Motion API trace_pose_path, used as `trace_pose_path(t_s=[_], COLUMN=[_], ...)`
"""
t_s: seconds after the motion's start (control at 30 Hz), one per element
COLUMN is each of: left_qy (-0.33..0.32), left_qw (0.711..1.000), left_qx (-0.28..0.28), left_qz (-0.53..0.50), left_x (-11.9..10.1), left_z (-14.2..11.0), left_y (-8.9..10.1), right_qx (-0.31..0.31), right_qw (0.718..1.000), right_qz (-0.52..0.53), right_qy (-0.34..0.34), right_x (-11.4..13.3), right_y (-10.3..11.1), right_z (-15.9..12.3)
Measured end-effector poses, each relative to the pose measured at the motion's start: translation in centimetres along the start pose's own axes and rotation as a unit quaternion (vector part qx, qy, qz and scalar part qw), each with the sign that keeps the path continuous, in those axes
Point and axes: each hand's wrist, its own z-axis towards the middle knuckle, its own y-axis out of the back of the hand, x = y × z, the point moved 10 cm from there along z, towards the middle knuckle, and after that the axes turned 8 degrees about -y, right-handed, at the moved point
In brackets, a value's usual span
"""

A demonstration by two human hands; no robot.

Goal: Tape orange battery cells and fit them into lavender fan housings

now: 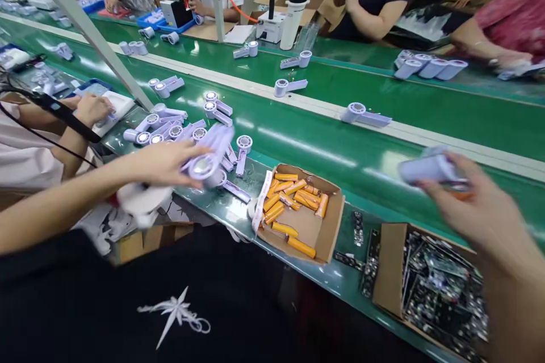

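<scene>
My left hand (164,163) grips a lilac handheld fan casing (203,167), smeared by motion, over a pile of similar fan casings (174,131) on the bench's near edge. At the right, my right hand (483,204) is closed around another lilac fan casing (426,170) held above the green belt; something orange shows under its fingers. Between the hands lies a cardboard tray (336,221) with several orange cylindrical batteries (301,247). Below my right hand stands a cardboard box (389,269) full of dark circuit boards (443,278).
A green conveyor belt (323,130) carries spaced fan casings (361,113). Loose circuit boards (357,228) lie between tray and box. A slanted metal post (93,34) rises at left. A co-worker's hand (94,109) is close on the left; other people work across the belt.
</scene>
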Motion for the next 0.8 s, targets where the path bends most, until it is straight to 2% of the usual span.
trace_pose_path(t_s=[0.07,0.13,0.17,0.23,0.33,0.43,0.5,0.57,0.6,0.67,0.73,0.8], left_qy=[0.09,0.116,0.116,0.104,0.086,0.081,0.1,0.116,0.111,0.066,0.002,-0.047], left_qw=[0.994,0.99,0.99,0.991,0.994,0.996,0.994,0.991,0.987,0.965,0.909,0.834], left_qx=[0.058,0.077,0.079,0.081,0.069,0.032,0.004,-0.041,-0.076,-0.176,-0.307,-0.429], left_qz=[0.009,0.008,0.005,-0.004,-0.013,-0.028,-0.032,-0.056,-0.087,-0.183,-0.281,-0.343], left_x=[4.2,5.7,5.8,5.5,4.8,4.7,5.6,6.6,6.8,6.5,5.5,4.4], left_z=[-5.7,-7.5,-7.2,-4.9,-0.3,2.2,1.6,-0.4,-1.6,-3.6,-4.8,-5.1], left_y=[-6.0,-10.4,-12.1,-14.3,-15.5,-15.0,-14.0,-12.4,-11.4,-8.8,-5.8,-3.6], right_qx=[0.071,0.132,0.154,0.19,0.259,0.372,0.443,0.46,0.44,0.354,0.246,0.202], right_qw=[0.994,0.976,0.965,0.946,0.923,0.891,0.861,0.852,0.864,0.91,0.943,0.937], right_qz=[0.08,0.138,0.158,0.174,0.133,0.042,-0.01,-0.02,-0.004,0.063,0.156,0.241], right_qy=[0.029,0.105,0.143,0.196,0.251,0.259,0.252,0.249,0.242,0.207,0.158,0.152], right_x=[6.0,12.6,15.7,21.3,28.2,32.0,32.5,32.5,32.4,32.0,31.3,31.7], right_y=[-2.8,-5.0,-5.9,-8.0,-12.1,-16.8,-19.0,-19.3,-18.5,-15.4,-10.9,-7.2], right_z=[-0.8,-1.3,-1.5,-1.7,-2.0,-2.4,-2.9,-3.0,-2.7,-2.1,-2.8,-6.2])
